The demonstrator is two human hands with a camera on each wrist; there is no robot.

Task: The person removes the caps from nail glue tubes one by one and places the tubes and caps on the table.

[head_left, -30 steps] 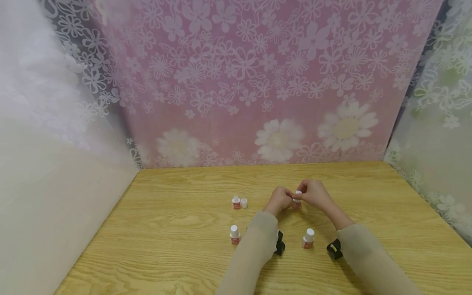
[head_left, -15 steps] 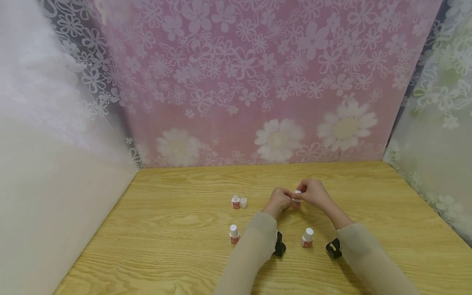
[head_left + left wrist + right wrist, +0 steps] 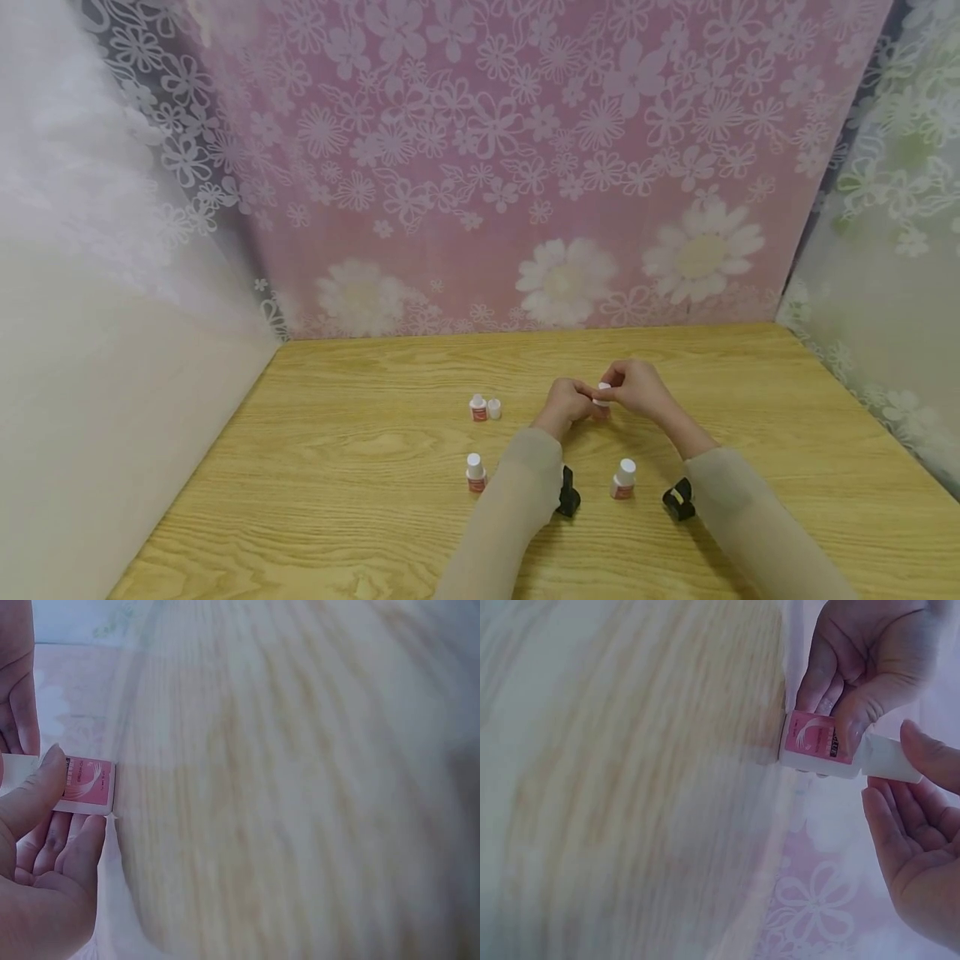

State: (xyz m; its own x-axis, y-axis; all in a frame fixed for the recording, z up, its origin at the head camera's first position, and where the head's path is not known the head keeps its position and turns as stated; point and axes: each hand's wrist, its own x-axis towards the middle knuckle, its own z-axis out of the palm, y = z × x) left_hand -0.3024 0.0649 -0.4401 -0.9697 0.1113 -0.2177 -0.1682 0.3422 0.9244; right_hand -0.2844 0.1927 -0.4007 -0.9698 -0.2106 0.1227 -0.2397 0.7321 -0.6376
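"Bottle [image 3: 821,742]: position?"

"Toward the table's [image 3: 360,500] far edge, somewhat nearer the far right corner than the far left. Base contact: cannot tell."

"Fingers?"

"My left hand [image 3: 567,404]: clamped on its pink-labelled body. My right hand [image 3: 637,390]: thumb and fingers pinching its white cap [image 3: 887,759]."

- A small white, pink-labelled bottle [image 3: 819,747] is held upright toward the far side of the table [image 3: 337,500].
- Its white cap [image 3: 889,760] is pinched at the top.

Long beige sleeves [image 3: 501,521], greyer cuffs [image 3: 534,454]; small black device [image 3: 569,495] beside each.
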